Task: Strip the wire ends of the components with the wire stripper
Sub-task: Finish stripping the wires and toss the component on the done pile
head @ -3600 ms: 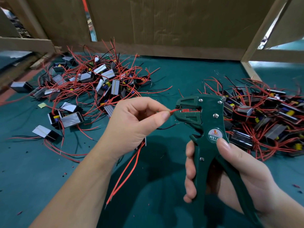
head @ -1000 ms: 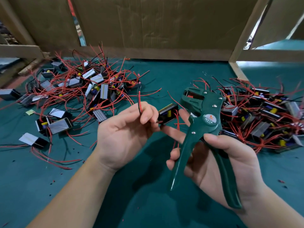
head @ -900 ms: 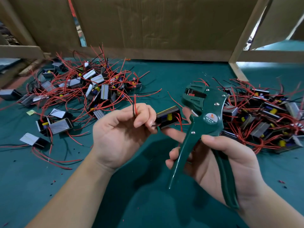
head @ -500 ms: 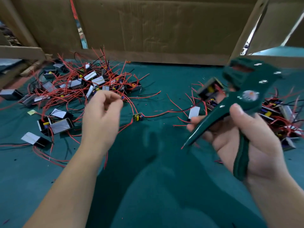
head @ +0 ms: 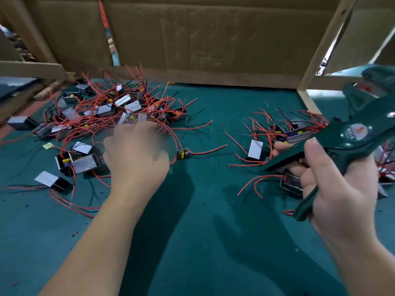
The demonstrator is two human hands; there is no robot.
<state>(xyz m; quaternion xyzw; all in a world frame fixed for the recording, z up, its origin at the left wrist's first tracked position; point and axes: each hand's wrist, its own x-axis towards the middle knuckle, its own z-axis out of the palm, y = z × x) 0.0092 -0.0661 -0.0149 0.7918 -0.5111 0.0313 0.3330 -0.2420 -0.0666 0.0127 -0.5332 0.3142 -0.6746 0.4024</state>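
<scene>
My right hand (head: pixel 337 189) grips the handles of the green wire stripper (head: pixel 354 133), held up at the right with its jaws pointing to the upper right edge. Below it lies the right pile of components with red wires (head: pixel 284 129). My left hand (head: pixel 136 154) is blurred and reaches over the near edge of the left pile of silver-faced components and red wires (head: pixel 102 112); its fingers are spread over the wires and I see nothing held in it. A small bare board with a yellow capacitor (head: pixel 183 153) lies just right of its thumb.
A green mat (head: pixel 203 231) covers the table. A cardboard wall (head: pixel 213 39) closes the back, and a slanted wooden post (head: pixel 320 50) stands at the back right. A silver-faced component (head: pixel 255 149) lies loose at the right pile's left edge.
My left hand let go of the component and wire and moved left and forward onto the left pile. My right hand swung the stripper up to the right; the component it carried is gone from it.
</scene>
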